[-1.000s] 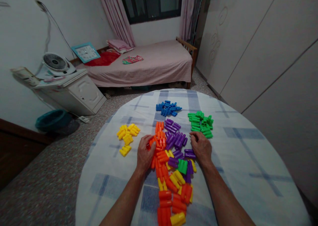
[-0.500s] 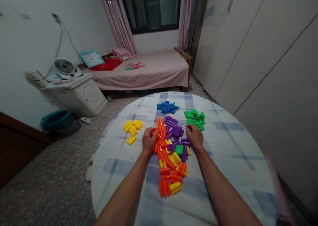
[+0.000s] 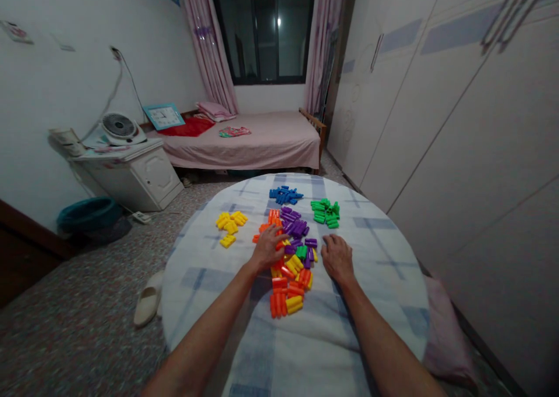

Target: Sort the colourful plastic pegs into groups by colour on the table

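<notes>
On table [image 3: 371, 321], L hand [image 3: 266, 250] lay over orange pcs [image 3: 273, 216], R hand [image 3: 338, 257] apart; grips unclear. Prob. colour-sorting; next likely called for pinch.

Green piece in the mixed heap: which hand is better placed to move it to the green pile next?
Likely the right hand: no piece shows in it, and the green pile lies just beyond it. The left hand is over orange pieces, farther from that pile.
</notes>
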Motion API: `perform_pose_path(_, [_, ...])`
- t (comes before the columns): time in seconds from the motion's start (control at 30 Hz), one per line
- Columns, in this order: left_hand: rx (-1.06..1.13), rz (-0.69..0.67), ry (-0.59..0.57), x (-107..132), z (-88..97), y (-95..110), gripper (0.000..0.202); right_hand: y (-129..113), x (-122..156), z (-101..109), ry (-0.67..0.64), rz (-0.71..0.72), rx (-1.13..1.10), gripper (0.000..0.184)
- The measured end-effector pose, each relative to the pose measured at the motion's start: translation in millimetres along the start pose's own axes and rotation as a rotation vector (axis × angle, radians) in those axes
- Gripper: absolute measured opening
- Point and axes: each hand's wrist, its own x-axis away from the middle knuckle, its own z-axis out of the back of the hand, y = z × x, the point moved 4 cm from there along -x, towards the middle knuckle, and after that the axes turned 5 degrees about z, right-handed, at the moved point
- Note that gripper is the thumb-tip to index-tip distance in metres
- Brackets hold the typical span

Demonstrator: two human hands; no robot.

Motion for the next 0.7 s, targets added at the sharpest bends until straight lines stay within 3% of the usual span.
perform_pose_path(0.1, [-0.132, -0.077, -0.228, 0.0, -6.8, 15.0, 0.032, -1.0, -2.9, 1.3, 0.008, -0.002, 0.008, 0.029])
perform_pose_path(0.2, [-0.231, -0.050, -0.318, -5.4, -9.1, 20.0, 0.038, -0.2, -5.3, 1.6, 0.008, 0.004, 0.003, 0.029])
perform_pose_path(0.43, [-0.294, 0.004, -0.295, -19.3, -6.1, 24.0, 0.025, 0.9, -4.0, 0.8, 0.018, -0.007, 0.000, 0.028])
perform_pose_path(0.7, [-0.260, -0.101, -0.257, -19.1, 1.1, 19.8, 0.020, -0.1, -5.5, 2.8, 0.021, -0.018, -0.017, 0.028])
